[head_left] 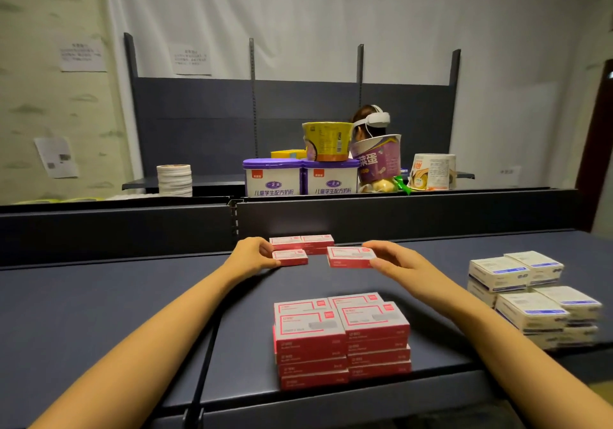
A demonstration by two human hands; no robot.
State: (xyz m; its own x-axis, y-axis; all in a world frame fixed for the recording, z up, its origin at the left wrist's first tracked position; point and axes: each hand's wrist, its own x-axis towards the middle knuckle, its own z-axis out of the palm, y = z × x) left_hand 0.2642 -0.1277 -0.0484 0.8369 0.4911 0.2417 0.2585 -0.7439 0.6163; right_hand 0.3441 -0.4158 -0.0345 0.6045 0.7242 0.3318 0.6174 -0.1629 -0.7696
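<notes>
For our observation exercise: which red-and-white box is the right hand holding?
The lone box, apart from the rest, pinched by the right hand; the left hand holds its box by the back row.

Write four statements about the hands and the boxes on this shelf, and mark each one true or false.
1. The left hand holds a small red-and-white cardboard box. True.
2. The right hand holds nothing. False: it holds a second red-and-white cardboard box.
3. A stack of red-and-white cardboard boxes stands near the front edge of the dark blue metal shelf, between the forearms. True.
4. The white-and-blue cardboard boxes stand at the left end of the shelf. False: they stand at its right end, beyond the right forearm.
</notes>
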